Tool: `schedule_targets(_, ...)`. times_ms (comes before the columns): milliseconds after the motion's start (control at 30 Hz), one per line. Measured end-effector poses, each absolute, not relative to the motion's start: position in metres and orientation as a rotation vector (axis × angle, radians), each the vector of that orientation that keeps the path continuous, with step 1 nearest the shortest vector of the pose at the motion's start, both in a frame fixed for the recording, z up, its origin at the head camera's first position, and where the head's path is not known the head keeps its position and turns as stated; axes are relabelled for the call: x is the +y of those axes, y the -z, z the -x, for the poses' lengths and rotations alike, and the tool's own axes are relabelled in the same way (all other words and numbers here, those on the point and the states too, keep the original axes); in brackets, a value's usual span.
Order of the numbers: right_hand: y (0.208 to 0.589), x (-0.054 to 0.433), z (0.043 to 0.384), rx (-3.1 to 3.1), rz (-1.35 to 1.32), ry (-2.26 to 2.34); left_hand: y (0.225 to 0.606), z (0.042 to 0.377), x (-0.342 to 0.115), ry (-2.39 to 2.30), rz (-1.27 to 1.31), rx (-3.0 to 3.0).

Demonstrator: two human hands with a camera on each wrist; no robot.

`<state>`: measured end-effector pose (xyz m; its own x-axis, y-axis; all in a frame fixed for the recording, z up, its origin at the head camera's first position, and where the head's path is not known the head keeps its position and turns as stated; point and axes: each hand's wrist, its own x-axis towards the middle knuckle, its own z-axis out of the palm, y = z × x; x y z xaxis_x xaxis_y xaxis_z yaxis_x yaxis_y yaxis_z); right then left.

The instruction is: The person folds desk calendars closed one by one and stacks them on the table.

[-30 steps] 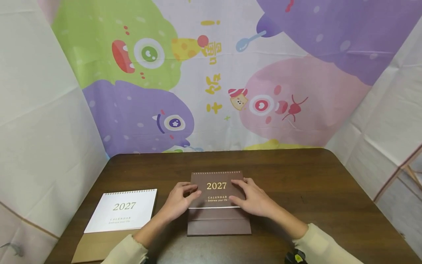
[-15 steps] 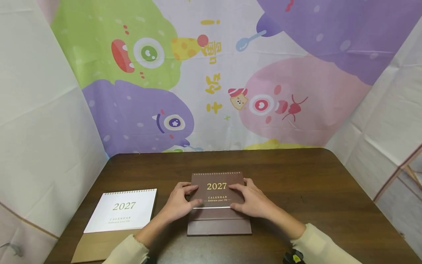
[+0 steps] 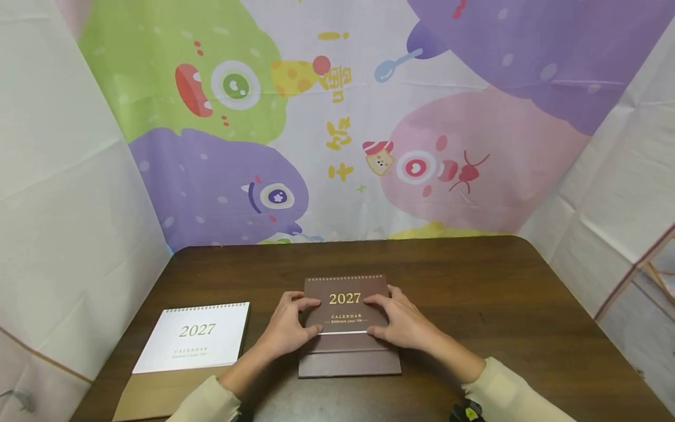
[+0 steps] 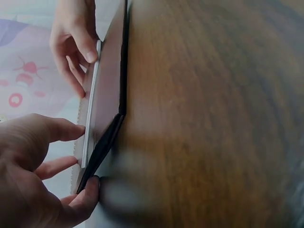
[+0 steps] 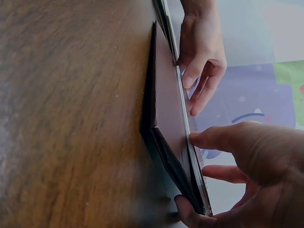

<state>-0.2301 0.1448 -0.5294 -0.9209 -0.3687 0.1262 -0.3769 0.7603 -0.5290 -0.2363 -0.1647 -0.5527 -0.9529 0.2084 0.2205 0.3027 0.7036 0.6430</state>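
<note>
A brown desk calendar (image 3: 345,316) with gold "2027" lettering leans back on its folded stand at mid-table, its spiral binding along the top. My left hand (image 3: 287,325) grips its left side, thumb and index finger on the front cover. From the other side my right hand (image 3: 407,321) grips it the same way, thumb low near the white page edge. In the left wrist view, a finger of the left hand (image 4: 28,166) wraps behind the stand's black edge. The right wrist view shows the right hand (image 5: 270,161) with a fingertip behind the stand too.
A white 2027 calendar (image 3: 195,337) on a tan stand (image 3: 158,390) stands on the left, close to the left forearm. The dark wooden table (image 3: 501,305) ends at a cartoon-printed curtain (image 3: 337,217), with pale cloth walls at both sides.
Both thumbs have slid down towards the cover's lower edge, and the index fingers reach slightly farther inward. The calendar stays in place; the head view has shifted slightly.
</note>
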Motion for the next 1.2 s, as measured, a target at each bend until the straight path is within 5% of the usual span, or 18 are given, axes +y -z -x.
schedule_targets(533, 0.546, 0.134, 0.244, -2.948, -0.625, -0.846, 0.55, 0.243, -0.183, 1.012, 0.463, -2.843)
schedule_targets(867, 0.477, 0.106, 0.209, -2.946, -0.629, -1.023, 0.548, 0.243, -0.203, 1.013, 0.422, -2.851)
schedule_targets(1200, 0.546, 0.089, 0.256, -2.891, -0.743, -0.902, 0.533, 0.235, -0.224, 0.932, 0.35, -2.798)
